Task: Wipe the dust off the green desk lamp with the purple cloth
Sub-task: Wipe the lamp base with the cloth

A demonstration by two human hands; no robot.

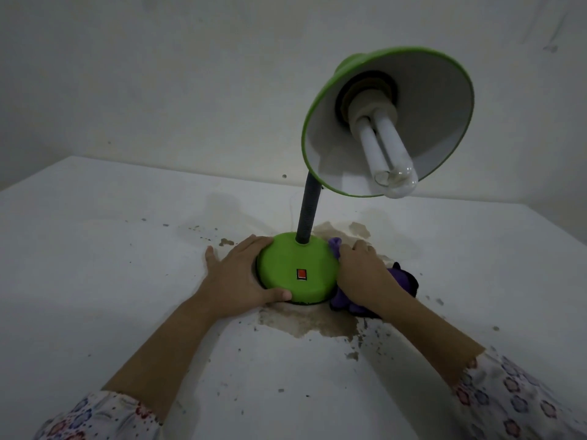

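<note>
The green desk lamp (297, 269) stands on a white table, its round base bearing a red switch, a black flexible neck rising to a green shade with a white bulb. My left hand (236, 274) grips the base's left side, thumb curled along the front edge. My right hand (365, 274) holds the purple cloth (344, 304) pressed against the base's right side. Most of the cloth is hidden under that hand.
The white table (111, 265) carries brown stains and scattered specks around and in front of the lamp base. A white wall (158, 90) rises behind the table's far edge. The shade (390, 122) overhangs the space above my right hand.
</note>
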